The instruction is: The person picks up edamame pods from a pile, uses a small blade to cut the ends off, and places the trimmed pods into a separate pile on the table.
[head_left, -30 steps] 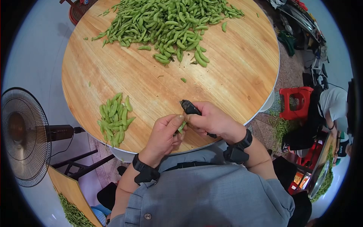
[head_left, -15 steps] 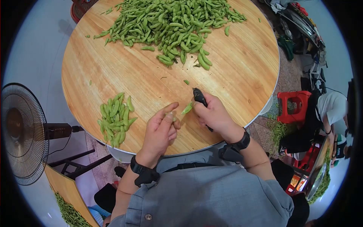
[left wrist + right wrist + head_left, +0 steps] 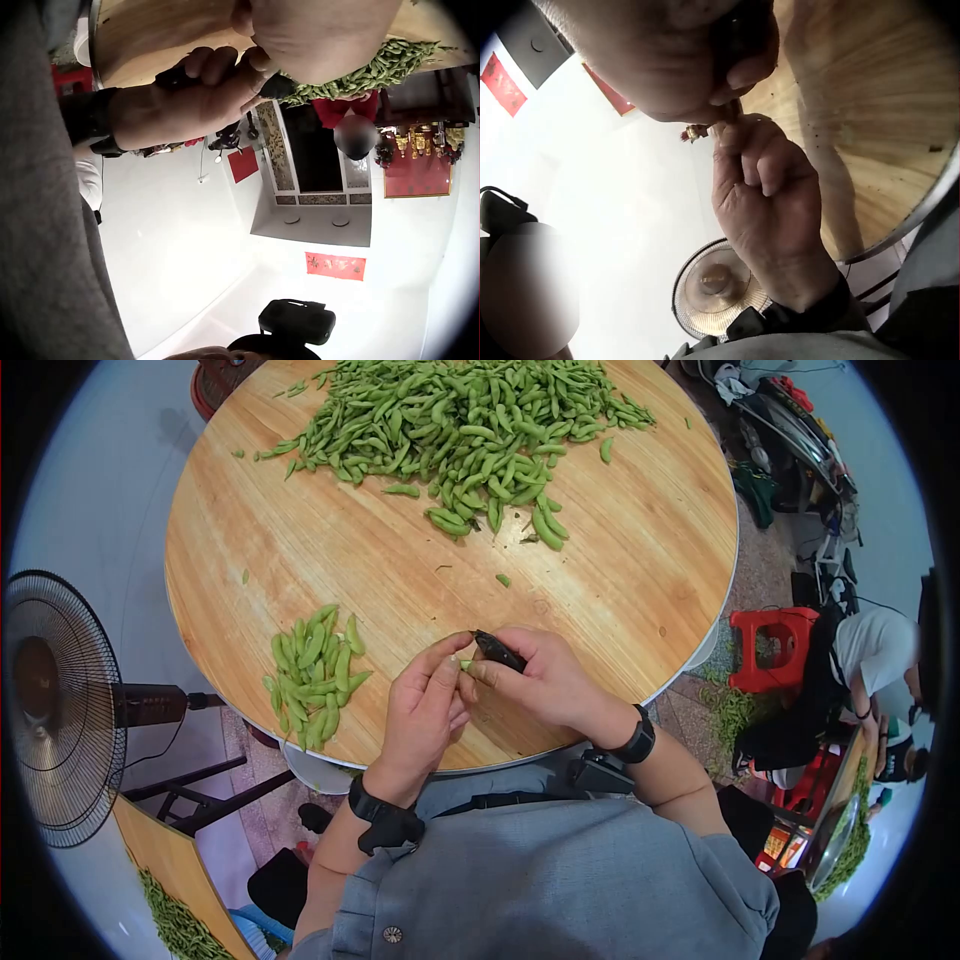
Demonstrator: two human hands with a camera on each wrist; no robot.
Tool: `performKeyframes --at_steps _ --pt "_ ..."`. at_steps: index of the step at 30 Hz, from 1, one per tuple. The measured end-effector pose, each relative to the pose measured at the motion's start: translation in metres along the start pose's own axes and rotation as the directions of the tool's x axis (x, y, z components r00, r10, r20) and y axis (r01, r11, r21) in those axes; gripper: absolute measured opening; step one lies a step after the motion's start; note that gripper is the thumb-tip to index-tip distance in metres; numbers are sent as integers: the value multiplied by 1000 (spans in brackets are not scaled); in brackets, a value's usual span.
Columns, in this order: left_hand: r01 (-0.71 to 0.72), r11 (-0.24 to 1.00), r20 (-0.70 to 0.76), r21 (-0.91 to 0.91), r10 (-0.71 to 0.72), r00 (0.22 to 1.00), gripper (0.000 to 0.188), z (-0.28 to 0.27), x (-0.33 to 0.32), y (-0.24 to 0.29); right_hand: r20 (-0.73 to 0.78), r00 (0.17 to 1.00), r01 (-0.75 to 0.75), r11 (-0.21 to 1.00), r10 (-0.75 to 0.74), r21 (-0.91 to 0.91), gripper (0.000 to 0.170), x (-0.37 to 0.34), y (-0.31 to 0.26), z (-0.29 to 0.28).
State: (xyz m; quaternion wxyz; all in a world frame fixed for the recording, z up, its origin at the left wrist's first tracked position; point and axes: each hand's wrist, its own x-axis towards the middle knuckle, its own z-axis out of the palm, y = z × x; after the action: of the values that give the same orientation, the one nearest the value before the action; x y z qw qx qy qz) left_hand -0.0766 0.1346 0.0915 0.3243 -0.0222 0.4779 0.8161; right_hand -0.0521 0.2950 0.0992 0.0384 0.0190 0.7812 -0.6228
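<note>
My right hand [image 3: 555, 675] grips a slim black tool [image 3: 498, 651], its fingers wrapped round the handle. Its thumb reaches to the fingertips of my left hand [image 3: 422, 700]. A small green soybean pod [image 3: 466, 664] shows between the two hands, pinched by the left thumb and index finger; most of it is hidden. In the right wrist view the left hand [image 3: 769, 184] has its other fingers curled toward the palm. Left of the hands lies a small heap of green pods [image 3: 312, 680] on the round wooden table [image 3: 320, 550].
A large pile of pods [image 3: 450, 430] covers the far part of the table, with a few loose ones before it. A standing fan [image 3: 60, 705] is at the left. A red stool [image 3: 772, 650] and another person [image 3: 870, 655] are at the right.
The hands were together, then parted half a second ago with a pod at the right thumb. Now the right hand has come back left, and both hands meet at the pod.
</note>
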Motion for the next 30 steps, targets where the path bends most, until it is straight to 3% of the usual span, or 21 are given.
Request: performKeyframes --at_steps 5,7,8,10,12,13,14,15,16,17,18,19,21,23,26,28,30 --pt "-58 998 -101 -4 57 993 19 -3 -1 3 -7 996 -93 996 93 6 16 -1 -4 -5" --pt "-42 999 -138 17 44 989 16 -2 -2 4 -140 973 130 935 -185 -330 17 0 -2 -1" --pt "-4 996 -123 88 15 992 14 2 -4 7 -146 972 128 933 -186 -336 17 1 -2 2" --pt "34 986 -89 161 -20 996 15 3 -2 1 -2 926 343 845 -377 -410 16 1 -2 11" --pt "-174 930 -49 323 200 979 19 -4 2 -11 31 924 368 866 -381 -337 15 6 0 14" --pt "-175 930 -36 324 197 980 19 -4 1 -10 76 918 396 884 -389 -248 15 8 0 15" --pt "-143 929 -78 340 179 981 21 -3 -2 -6 126 959 266 959 -253 -96 16 10 -4 14" --pt "-109 928 -122 356 162 979 24 0 -5 0 118 960 265 959 -253 -98 16 12 -3 18" --pt "-108 928 -119 357 160 980 24 2 -6 5 139 985 100 993 -107 57 16 15 -1 24" --pt "-47 968 -256 247 112 960 26 4 -7 9 185 982 -73 976 35 206 17 18 0 29" --pt "-1 992 -383 127 50 922 29 4 -6 12 183 983 -71 976 33 207 17 22 -4 32" --pt "-3 991 -382 130 53 923 29 -1 -5 12 136 991 -29 989 9 147 17 28 -12 33" --pt "-105 993 -309 -59 82 947 28 -19 -6 7 87 996 7 996 -15 90 18 39 -14 38" --pt "-158 984 -351 -83 120 929 27 -26 -9 7 95 979 203 926 -182 -317 19 48 -8 43" --pt "-210 972 -397 -106 152 905 23 -29 -12 11 51 950 296 841 -307 -453 19 51 -7 27" --pt "-208 971 -407 -114 145 902 22 -27 -13 14 -168 932 190 830 -320 -525 19 53 -4 -4" --pt "-112 981 -310 -156 59 949 19 -20 -12 14 -392 843 -2 727 -368 -687 16 55 5 -36"
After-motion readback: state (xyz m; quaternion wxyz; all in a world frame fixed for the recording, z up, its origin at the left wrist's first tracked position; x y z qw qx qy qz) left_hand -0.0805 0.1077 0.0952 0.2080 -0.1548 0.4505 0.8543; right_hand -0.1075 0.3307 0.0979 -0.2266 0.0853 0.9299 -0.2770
